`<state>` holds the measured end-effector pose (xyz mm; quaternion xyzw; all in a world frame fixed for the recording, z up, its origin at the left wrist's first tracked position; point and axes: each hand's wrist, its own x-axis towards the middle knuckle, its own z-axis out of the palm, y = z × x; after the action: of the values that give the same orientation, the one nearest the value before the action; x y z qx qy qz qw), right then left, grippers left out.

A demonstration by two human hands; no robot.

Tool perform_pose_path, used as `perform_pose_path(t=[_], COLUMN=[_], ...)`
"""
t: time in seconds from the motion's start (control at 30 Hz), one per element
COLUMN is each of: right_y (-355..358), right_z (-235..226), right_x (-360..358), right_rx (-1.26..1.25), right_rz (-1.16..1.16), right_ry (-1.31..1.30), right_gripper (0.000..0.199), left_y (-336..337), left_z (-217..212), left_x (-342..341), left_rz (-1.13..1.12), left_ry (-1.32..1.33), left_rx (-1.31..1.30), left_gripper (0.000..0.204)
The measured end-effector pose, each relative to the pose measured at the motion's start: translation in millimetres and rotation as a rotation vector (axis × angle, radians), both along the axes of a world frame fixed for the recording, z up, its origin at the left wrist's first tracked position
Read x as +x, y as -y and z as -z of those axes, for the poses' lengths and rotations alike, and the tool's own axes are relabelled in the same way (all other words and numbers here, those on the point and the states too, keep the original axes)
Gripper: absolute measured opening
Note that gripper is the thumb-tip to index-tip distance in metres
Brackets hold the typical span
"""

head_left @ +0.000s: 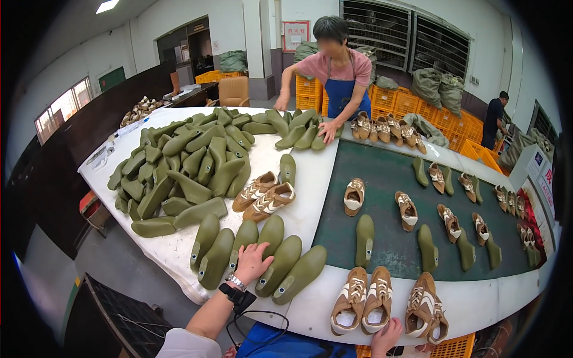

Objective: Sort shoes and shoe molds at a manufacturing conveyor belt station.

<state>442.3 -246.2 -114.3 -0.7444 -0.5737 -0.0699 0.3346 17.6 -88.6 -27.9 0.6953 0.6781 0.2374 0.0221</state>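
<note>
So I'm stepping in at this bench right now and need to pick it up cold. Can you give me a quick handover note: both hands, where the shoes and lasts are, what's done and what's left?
Left hand: open, resting flat on the row of green lasts at the near edge of the white table.
Right hand: at the near rim, touching the heel of the tan shoe pair; grip not clear.
Second tan pair lies just to the right.
Done: six lasts lined up side by side; a big pile of lasts sits further left.
Left: shoes and single lasts still spread along the green belt; a co-worker handles lasts at the far end.
</note>
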Motion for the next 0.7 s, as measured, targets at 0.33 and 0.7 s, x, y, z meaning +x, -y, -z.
perform_pose_path(t=[0.33, 0.7], right_y=[0.6, 1.9], right_z=[-7.0, -15.6], right_x=[3.7, -2.6], right_rx=[-0.018, -0.077], right_rz=[0.002, 0.026], right_ry=[0.122, 0.045], right_gripper=[0.028, 0.027], left_y=[-35.0, -309.8], left_z=[-41.1, -25.5], left_x=[-14.3, -30.4], left_rz=[0.185, -0.114], left_ry=[0.032, -0.002], left_rx=[-0.461, -0.325], left_gripper=[0.049, 0.060])
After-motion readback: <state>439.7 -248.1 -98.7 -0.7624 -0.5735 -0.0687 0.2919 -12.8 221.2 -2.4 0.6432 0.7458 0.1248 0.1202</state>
